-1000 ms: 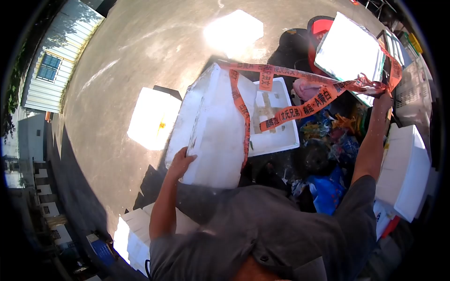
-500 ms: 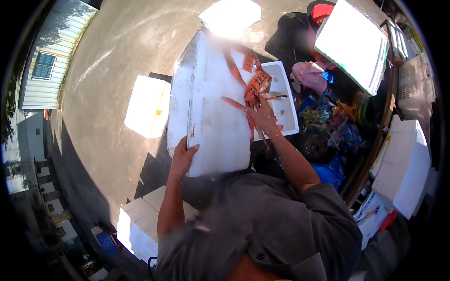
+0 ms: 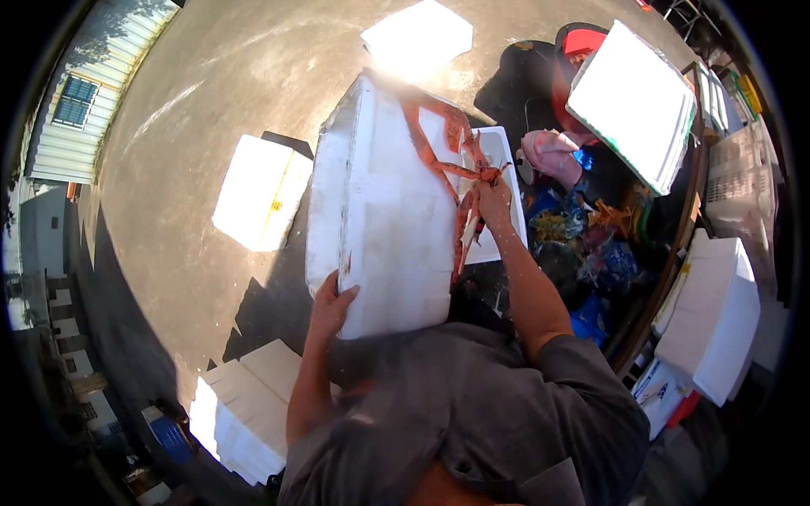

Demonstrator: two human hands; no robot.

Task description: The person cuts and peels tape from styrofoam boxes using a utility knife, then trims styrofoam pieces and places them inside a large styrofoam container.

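A large white foam box (image 3: 396,244) is tilted in front of my body, with grime along its edge. My left hand (image 3: 332,305) grips its lower left edge, thumb on the near face. Orange-red printed packing tape (image 3: 422,139) runs over the right part of the box, some strips loose and bunched. My right hand (image 3: 494,202) is closed around the bunched strips at the box's right side. Just behind that hand lies a white foam tray or open box (image 3: 515,234), partly covered.
White foam boxes stand on the ground at left (image 3: 261,194), at top (image 3: 419,35) and lower left (image 3: 245,409). To the right are a foam slab (image 3: 633,105), a red tub (image 3: 582,40), a pink bag (image 3: 553,156), mixed plastic waste (image 3: 607,253) and a brown rail (image 3: 666,287).
My right hand has drawn the tape strips into a tighter bunch and pulled them taut across the box. My left hand keeps its hold on the edge.
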